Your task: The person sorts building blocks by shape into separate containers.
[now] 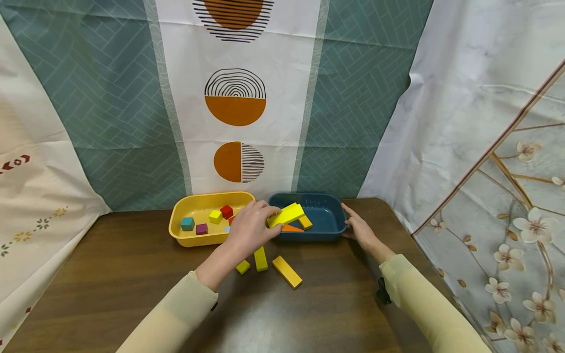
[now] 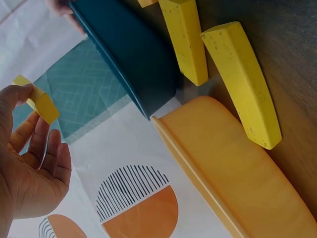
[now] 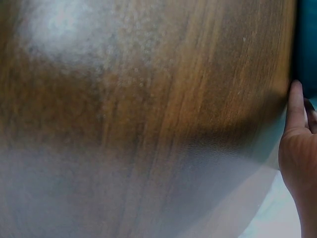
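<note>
Clock as in head view, 12 pointing away from the person. Nearest on the brown tabletop (image 1: pixel 265 314), an amber block (image 1: pixel 287 272) is lying at about 5 o'clock from the left hand (image 1: pixel 251 223); a longer yellow piece (image 1: pixel 261 259) and a small yellow piece (image 1: pixel 243 266) are sitting around 6. Left thumb and fingers are pinching a yellow block (image 1: pixel 288 214), other fingers loosely bending. Block is sticking out toward 2 o'clock from the fingertips, hovering over the left part of the blue bin (image 1: pixel 320 237). Right hand (image 1: pixel 362 230), at 3 o'clock, is touching that bin's right end, fingers mostly straight, gripping nothing. Orange piece (image 1: pixel 291 228) and short amber piece (image 1: pixel 305 222) are lying inside it. Yellow tray (image 1: pixel 194 241), 9 o'clock, is holding coloured cubes (image 1: pixel 187 224). Patterned curtain (image 1: pixel 282 73) is hanging beyond, at 12.
</note>
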Tool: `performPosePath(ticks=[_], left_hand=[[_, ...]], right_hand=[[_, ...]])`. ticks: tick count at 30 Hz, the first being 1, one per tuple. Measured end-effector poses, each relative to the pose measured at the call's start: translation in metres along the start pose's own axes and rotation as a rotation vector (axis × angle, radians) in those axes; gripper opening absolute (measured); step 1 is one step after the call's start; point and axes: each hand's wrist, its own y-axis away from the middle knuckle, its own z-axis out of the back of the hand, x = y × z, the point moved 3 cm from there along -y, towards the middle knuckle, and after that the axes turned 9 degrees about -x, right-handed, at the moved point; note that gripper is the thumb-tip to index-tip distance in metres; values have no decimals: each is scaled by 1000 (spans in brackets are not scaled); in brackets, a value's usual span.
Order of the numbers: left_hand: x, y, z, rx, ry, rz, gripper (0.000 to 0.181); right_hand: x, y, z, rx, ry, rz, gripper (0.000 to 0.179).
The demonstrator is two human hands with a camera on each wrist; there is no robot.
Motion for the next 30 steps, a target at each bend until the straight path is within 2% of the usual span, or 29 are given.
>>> performPosePath(ticks=[8,13,18,24,30], left_hand=[[-2,-9,0,2,8,15,36],[-4,-15,-2,15,2,19,36],[-4,-19,-7,22,-2,24,37],[-6,-23,-14,37,10,46,36],[-8,-27,-20,39,-5,40,37]], right_hand=[[2,1,0,5,-35,-38,65],[15,7,-2,20,-48,-28,66],[4,3,-2,7,-29,-15,65],[3,2,-1,8,-44,-17,66],[2,2,-1,7,-39,-11,65]])
